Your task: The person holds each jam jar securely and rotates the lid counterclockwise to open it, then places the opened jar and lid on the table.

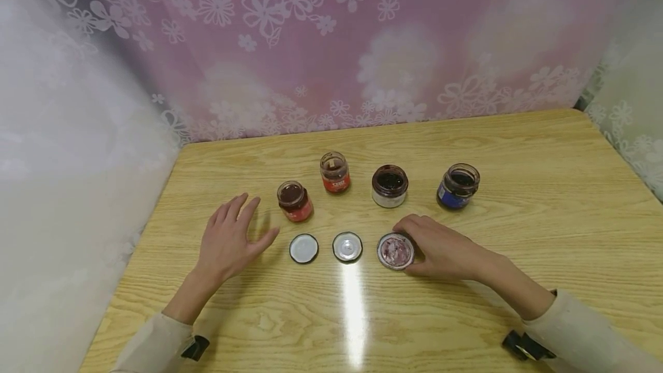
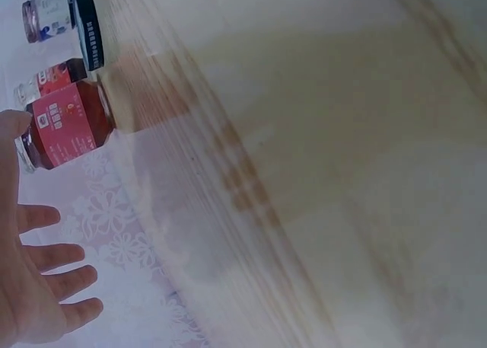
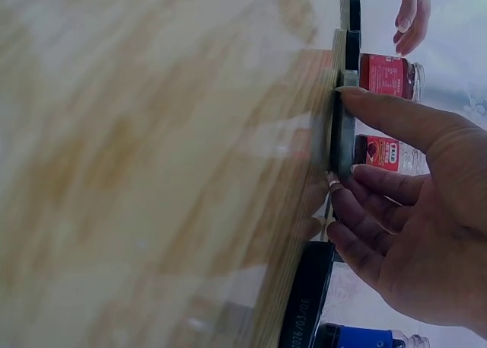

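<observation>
My right hand (image 1: 440, 249) pinches the rim of a jar lid (image 1: 396, 251) lying inside up, its inner face smeared dark red. In the right wrist view, thumb and fingertips flank that lid (image 3: 346, 127). A second black lid (image 3: 308, 298), with a printed date, sits beside those fingers; the hand hides it in the head view. My left hand (image 1: 228, 240), fingers spread, holds nothing left of an open red-labelled jar (image 1: 296, 203). Two more upturned lids, one plain white (image 1: 303, 248) and one whitish (image 1: 347, 247), lie between the hands.
Behind the lids stand another open red-labelled jar (image 1: 335, 174), a wide white-labelled jar (image 1: 390, 187) with dark contents, and a blue-labelled jar (image 1: 457, 187). All are uncapped on the wood-grain table (image 1: 290, 321). A pink floral curtain (image 1: 331, 45) hangs behind the table.
</observation>
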A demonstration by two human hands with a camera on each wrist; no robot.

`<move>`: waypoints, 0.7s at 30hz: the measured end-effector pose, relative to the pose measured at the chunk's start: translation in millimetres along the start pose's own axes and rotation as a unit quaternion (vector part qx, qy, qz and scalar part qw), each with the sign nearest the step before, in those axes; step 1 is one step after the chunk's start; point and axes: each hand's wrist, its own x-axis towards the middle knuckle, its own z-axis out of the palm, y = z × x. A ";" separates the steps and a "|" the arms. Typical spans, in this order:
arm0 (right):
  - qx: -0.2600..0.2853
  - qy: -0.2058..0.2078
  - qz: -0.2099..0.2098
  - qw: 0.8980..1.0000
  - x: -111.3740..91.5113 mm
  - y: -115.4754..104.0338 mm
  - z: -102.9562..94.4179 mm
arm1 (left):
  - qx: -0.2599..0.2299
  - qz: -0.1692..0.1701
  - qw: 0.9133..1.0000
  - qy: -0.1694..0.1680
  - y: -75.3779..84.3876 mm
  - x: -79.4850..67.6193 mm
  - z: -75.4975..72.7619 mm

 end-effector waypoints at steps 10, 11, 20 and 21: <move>0.017 -0.020 0.003 1.000 -6.9 0.2 -5.3 | -0.003 0.007 1.000 0.019 -2.6 -1.0 1.9; 0.022 -0.022 0.006 0.999 -9.0 0.0 -7.1 | -0.005 0.006 1.000 0.019 -2.4 -0.9 2.0; 0.024 0.010 0.019 0.999 -27.4 -1.4 -35.7 | -0.015 -0.005 1.000 0.015 1.2 3.5 -1.4; 0.018 0.019 0.015 1.000 -29.5 -1.9 -40.6 | -0.015 -0.006 1.000 0.012 1.5 4.0 -1.9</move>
